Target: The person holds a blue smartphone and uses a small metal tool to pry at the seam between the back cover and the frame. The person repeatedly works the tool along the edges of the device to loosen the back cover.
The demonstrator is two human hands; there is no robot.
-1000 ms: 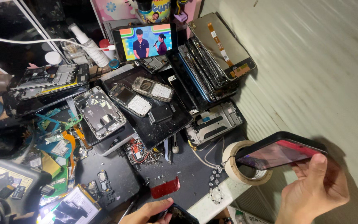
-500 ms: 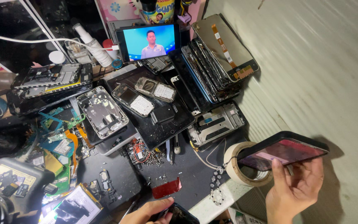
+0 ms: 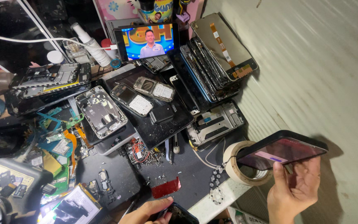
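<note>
Right hand (image 3: 295, 193), near right: fingers closed around the lower edge of a dark smartphone (image 3: 282, 150), held in the air with its reddish screen tilted up. The phone sits just above a roll of masking tape (image 3: 239, 164) that rests at the right edge of the bench.

Left hand (image 3: 148, 211), near centre at the bottom edge: fingers curled on a small dark device (image 3: 177, 215), mostly out of frame; what the device is cannot be told.

Bench surface, dark mat (image 3: 187, 176): a red shard (image 3: 166, 187) lies just beyond the left hand, with loose screws scattered about it. Farther off, a black tablet (image 3: 154, 120) lies flat and carries two old keypad phones (image 3: 143, 95). To its left lies an opened phone chassis (image 3: 101, 112), then green circuit boards (image 3: 59, 137). At far right, a stack of display panels (image 3: 216, 62) leans against the wall. At far centre, a propped phone (image 3: 146, 41) has its screen lit.
</note>
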